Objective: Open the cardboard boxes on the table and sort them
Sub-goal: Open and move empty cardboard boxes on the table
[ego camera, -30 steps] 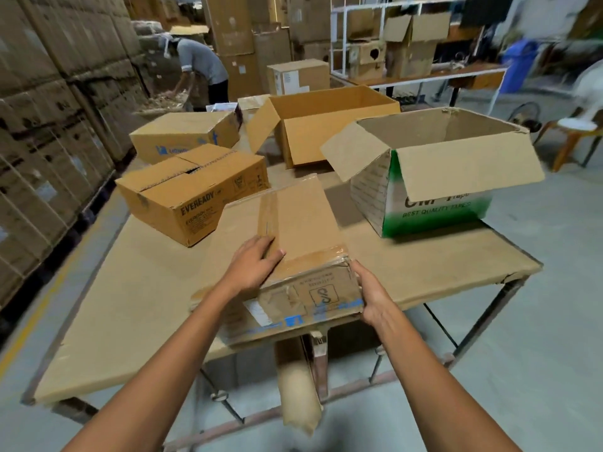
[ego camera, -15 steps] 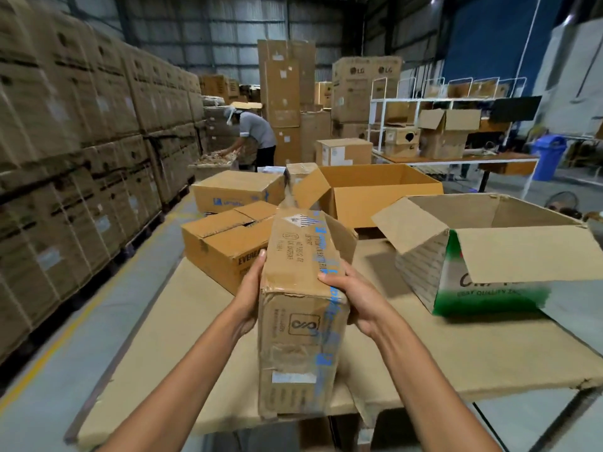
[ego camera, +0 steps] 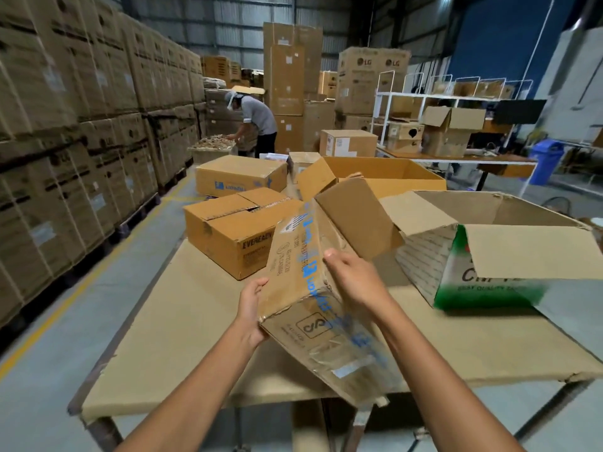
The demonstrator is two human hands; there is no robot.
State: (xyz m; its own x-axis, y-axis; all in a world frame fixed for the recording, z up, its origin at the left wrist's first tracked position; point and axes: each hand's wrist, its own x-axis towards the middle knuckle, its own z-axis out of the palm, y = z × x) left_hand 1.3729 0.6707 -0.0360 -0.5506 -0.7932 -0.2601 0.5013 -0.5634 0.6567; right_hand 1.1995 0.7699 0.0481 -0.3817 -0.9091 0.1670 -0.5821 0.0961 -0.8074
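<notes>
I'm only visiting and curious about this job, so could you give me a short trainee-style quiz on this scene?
1. True or false: the EVEREADY box sits on the table.
2. The blue-taped box is held by: A) one hand, B) both hands, C) neither hand.
3. Fill in: the open box on the right is printed white and ____.
Key: 1 true; 2 B, left hand and right hand grip it; 3 green.

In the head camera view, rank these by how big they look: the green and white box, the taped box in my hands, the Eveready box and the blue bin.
1. green and white box
2. taped box, nearly as large, but nearest the camera, so unsure
3. Eveready box
4. blue bin, far off
</notes>
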